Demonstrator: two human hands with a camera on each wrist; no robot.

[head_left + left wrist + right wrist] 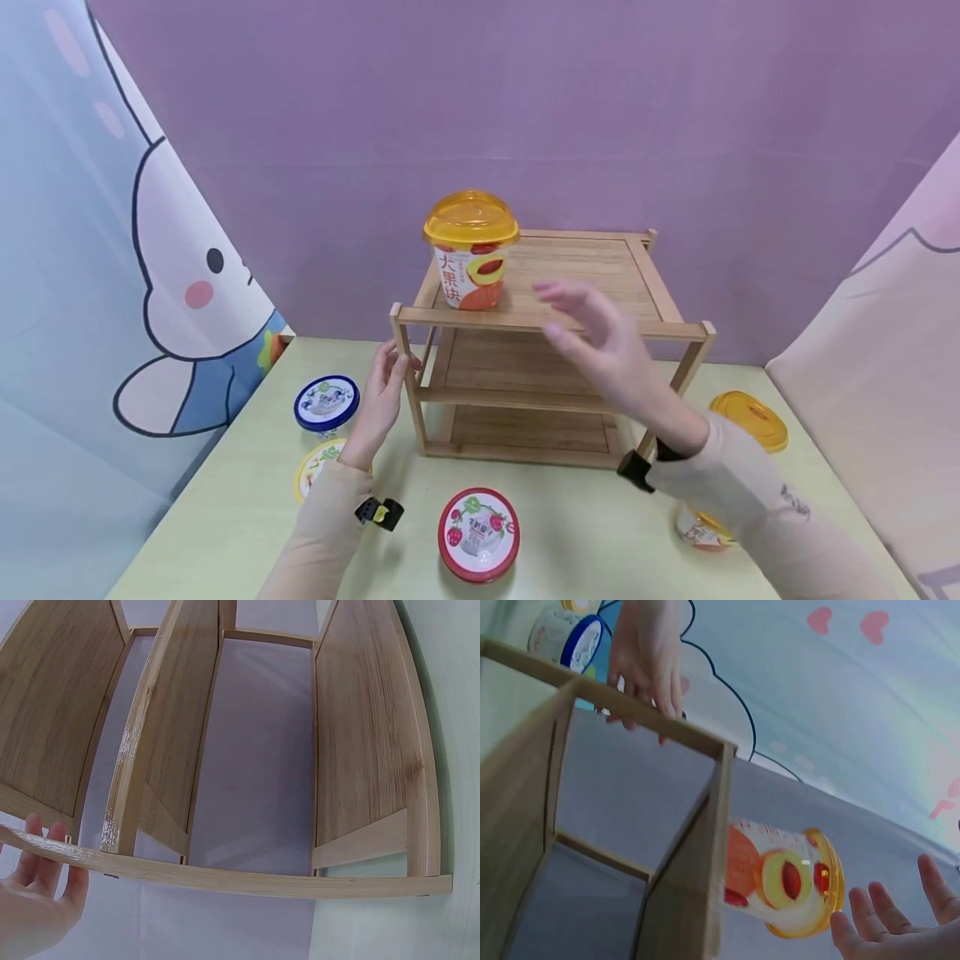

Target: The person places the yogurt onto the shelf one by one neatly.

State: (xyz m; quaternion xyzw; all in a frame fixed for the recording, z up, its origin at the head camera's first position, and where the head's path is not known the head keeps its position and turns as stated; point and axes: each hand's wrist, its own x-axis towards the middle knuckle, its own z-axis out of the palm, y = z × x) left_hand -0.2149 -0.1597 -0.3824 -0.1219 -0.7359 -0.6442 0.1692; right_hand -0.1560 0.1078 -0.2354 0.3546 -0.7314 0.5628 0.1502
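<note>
A three-tier wooden shelf (525, 400) stands on the table, with a tall fruit cup (472, 267) under an orange domed lid upright on its top board, toward the left. My left hand (382, 404) holds the shelf's left front post; in the left wrist view its fingers (49, 851) pass behind that post. In front of the top board, my right hand (607, 354) is raised with fingers spread and nothing in it. The right wrist view has the fruit cup (780, 877) near my right fingertips, with a gap between them.
Left of the shelf are a blue-lidded cup (327, 404) and a yellow-lidded cup (315, 467), partly hidden by my left arm. A red-lidded cup (478, 535) stands in front. Orange-lidded cups (750, 421) (701, 531) are at right, partly behind my right arm. Purple cloth (570, 108) hangs behind.
</note>
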